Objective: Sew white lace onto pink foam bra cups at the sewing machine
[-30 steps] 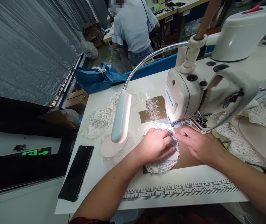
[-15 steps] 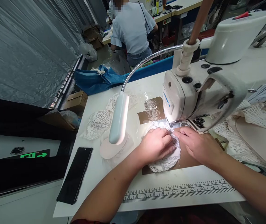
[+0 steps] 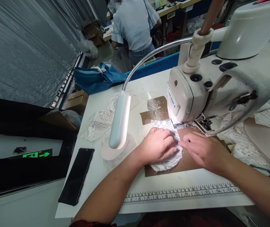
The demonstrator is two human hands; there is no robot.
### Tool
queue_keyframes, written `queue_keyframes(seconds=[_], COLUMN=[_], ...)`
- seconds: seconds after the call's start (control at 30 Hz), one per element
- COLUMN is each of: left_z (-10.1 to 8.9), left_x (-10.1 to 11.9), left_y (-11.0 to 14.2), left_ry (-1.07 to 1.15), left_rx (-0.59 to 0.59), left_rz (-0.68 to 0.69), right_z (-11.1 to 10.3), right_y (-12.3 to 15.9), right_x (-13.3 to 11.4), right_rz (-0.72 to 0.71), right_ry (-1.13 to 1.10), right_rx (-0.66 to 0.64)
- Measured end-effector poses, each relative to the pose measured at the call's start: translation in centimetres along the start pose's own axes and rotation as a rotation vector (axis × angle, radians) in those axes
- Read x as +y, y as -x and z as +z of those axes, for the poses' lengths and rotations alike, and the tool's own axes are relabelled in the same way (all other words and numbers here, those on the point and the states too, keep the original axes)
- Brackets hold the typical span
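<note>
A piece of white lace fabric (image 3: 169, 165), rounded and cup-like, lies beneath the needle end of the sewing machine (image 3: 182, 97). Across its top rests my left hand (image 3: 160, 144), fingers curled and pressed together on the lace. My right hand (image 3: 198, 148) is closed at the lace's right edge, its forefinger and thumb pinching that edge close to my left fingertips. Both hands are just in front of the presser foot, which the machine head partly hides. Under the lace is a brown plate (image 3: 191, 159) on the white table (image 3: 97, 192).
A lamp (image 3: 119, 121) on a bendable metal neck hangs left of the machine. Lace cups (image 3: 99, 124), a beige round pad (image 3: 113, 149) and a black phone (image 3: 76, 176) lie leftward. More lace (image 3: 246, 146) and scissors (image 3: 266, 171) are at right. A person (image 3: 135, 26) sits beyond.
The lace has turned slightly and moved a little under the machine, its lower edge now higher. Both hands stay on it; my right hand has shifted slightly right and toward me. The view sways.
</note>
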State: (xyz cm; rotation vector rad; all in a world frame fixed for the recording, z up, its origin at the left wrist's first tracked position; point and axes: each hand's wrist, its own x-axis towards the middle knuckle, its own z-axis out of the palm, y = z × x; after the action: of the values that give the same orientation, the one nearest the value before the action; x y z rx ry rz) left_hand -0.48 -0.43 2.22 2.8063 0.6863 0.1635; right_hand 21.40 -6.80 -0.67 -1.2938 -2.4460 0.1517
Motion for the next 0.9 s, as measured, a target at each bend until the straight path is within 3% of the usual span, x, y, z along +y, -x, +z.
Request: queue_keyframes(seconds=[0.2, 0.67, 0.9], left_z=[-0.2, 0.0, 0.1], left_x=[0.1, -0.3, -0.4], left_y=[0.1, -0.1, -0.1], left_ry=[-0.013, -0.123, -0.135], left_rx=[-0.011, -0.024, 0.029], left_rz=[0.018, -0.03, -0.01], right_z=[0.4, -0.1, -0.2], right_y=[-0.3, -1.5, -1.3], right_x=[0.3, -0.5, -0.2], right_rz=[0.048, 0.142, 0.142], right_ry=[0.059, 0.247, 0.189], right_rx=[0.082, 0.023, -0.007])
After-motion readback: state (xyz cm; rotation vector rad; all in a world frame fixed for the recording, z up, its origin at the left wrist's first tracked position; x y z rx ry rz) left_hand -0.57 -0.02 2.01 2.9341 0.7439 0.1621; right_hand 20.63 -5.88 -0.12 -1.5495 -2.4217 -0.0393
